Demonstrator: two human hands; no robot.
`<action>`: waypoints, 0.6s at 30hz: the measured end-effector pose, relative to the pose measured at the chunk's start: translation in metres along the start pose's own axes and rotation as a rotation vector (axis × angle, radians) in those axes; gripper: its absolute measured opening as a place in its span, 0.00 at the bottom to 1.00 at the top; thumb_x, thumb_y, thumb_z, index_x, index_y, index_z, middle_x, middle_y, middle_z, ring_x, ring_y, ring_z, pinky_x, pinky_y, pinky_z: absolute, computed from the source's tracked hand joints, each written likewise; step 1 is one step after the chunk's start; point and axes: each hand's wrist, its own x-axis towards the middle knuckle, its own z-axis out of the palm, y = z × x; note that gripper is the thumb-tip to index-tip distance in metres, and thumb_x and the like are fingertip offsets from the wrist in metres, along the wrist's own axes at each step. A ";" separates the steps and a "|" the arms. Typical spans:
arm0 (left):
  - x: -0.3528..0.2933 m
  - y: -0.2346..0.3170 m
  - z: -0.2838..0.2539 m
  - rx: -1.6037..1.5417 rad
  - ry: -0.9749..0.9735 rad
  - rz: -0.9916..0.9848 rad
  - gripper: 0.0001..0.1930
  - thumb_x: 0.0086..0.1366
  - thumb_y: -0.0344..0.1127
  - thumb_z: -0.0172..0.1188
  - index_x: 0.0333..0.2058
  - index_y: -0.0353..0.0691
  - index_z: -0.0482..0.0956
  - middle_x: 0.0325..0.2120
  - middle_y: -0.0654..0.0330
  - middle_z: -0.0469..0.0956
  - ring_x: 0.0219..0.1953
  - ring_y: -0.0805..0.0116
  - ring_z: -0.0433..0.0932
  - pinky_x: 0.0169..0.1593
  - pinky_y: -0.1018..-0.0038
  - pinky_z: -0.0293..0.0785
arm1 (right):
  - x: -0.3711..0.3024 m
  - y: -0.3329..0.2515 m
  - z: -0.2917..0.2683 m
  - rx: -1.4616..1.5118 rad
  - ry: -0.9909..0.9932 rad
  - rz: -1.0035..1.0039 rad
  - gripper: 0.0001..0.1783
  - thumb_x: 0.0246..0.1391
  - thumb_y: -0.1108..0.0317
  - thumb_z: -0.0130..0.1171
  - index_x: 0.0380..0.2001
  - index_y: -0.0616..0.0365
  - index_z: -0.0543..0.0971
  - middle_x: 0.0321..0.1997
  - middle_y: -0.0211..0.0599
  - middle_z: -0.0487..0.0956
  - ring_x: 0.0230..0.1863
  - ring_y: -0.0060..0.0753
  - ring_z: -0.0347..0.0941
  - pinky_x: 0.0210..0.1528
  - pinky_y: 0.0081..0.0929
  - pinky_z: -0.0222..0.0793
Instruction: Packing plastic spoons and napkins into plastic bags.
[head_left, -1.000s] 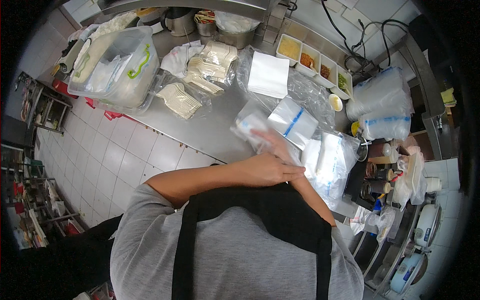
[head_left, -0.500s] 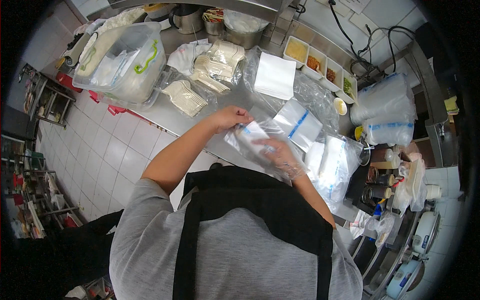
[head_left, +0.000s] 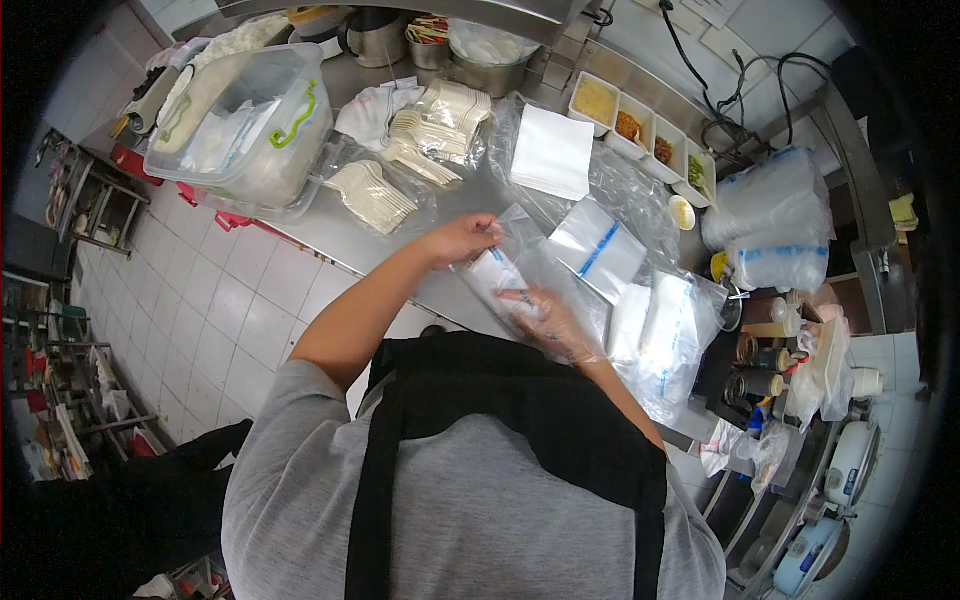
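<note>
A clear plastic bag [head_left: 578, 303] is stretched between my hands over the near edge of the metal counter. My left hand [head_left: 463, 241] pinches the bag at its far left end. Inside the clear plastic, my right hand [head_left: 545, 318] has its fingers closed round a slim white packet [head_left: 494, 270] with blue marks. Just right of the bag lies a flat stack of clear bags with a blue band [head_left: 597, 250]. Nearer my right forearm are white packets in clear wrapping [head_left: 664, 325]. Beyond my hands sits a stack of white paper sheets or bags [head_left: 552, 150].
Wooden forks in clear packs [head_left: 370, 197] lie on the counter [head_left: 345, 245]. A clear tub with green clips [head_left: 290, 170] stands at the left. White trays of toppings [head_left: 630, 125] line the back. Bulky clear bags [head_left: 775, 215] and bottles [head_left: 760, 385] stand at the right.
My right hand has shifted slightly down with the white packet. The bag is turned more upright, its far corner now rising beside my left hand, which keeps its pinch.
</note>
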 end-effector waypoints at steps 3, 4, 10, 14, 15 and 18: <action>-0.005 0.007 -0.010 -0.013 -0.035 -0.026 0.07 0.68 0.38 0.57 0.43 0.46 0.73 0.32 0.71 0.75 0.32 0.81 0.72 0.36 0.81 0.69 | -0.008 0.008 -0.008 -0.095 0.041 -0.126 0.17 0.47 0.66 0.62 0.44 0.53 0.80 0.42 0.45 0.77 0.45 0.47 0.73 0.49 0.35 0.68; -0.006 0.010 -0.006 -0.012 -0.040 -0.028 0.07 0.68 0.38 0.57 0.43 0.46 0.73 0.32 0.71 0.75 0.32 0.81 0.72 0.36 0.81 0.69 | -0.009 0.014 -0.008 -0.114 0.053 -0.215 0.16 0.48 0.67 0.62 0.42 0.54 0.80 0.42 0.44 0.77 0.45 0.46 0.73 0.49 0.34 0.67; -0.008 0.022 0.001 0.018 -0.057 0.093 0.09 0.69 0.38 0.57 0.45 0.45 0.73 0.35 0.70 0.76 0.39 0.80 0.75 0.43 0.79 0.72 | 0.016 0.004 0.006 0.152 0.110 -0.043 0.12 0.48 0.66 0.63 0.37 0.56 0.81 0.41 0.43 0.77 0.44 0.44 0.73 0.49 0.32 0.67; -0.007 0.037 -0.016 0.119 -0.116 0.125 0.12 0.64 0.31 0.62 0.45 0.42 0.73 0.38 0.66 0.78 0.44 0.74 0.78 0.47 0.76 0.73 | 0.027 0.015 0.003 0.126 0.088 -0.031 0.11 0.51 0.64 0.61 0.36 0.58 0.80 0.43 0.43 0.76 0.45 0.40 0.73 0.51 0.33 0.66; -0.007 0.036 -0.023 0.194 -0.154 0.133 0.13 0.62 0.28 0.63 0.45 0.41 0.73 0.39 0.64 0.79 0.45 0.72 0.79 0.48 0.75 0.74 | 0.030 0.013 0.000 0.063 0.027 -0.047 0.14 0.52 0.62 0.62 0.40 0.57 0.80 0.44 0.43 0.77 0.45 0.41 0.73 0.51 0.33 0.66; -0.003 0.029 -0.032 -0.016 -0.003 0.249 0.14 0.61 0.25 0.64 0.44 0.42 0.73 0.38 0.63 0.79 0.42 0.69 0.80 0.49 0.72 0.75 | 0.028 -0.004 -0.011 -0.196 0.078 -0.152 0.20 0.53 0.59 0.62 0.49 0.54 0.78 0.45 0.42 0.78 0.46 0.43 0.73 0.53 0.34 0.67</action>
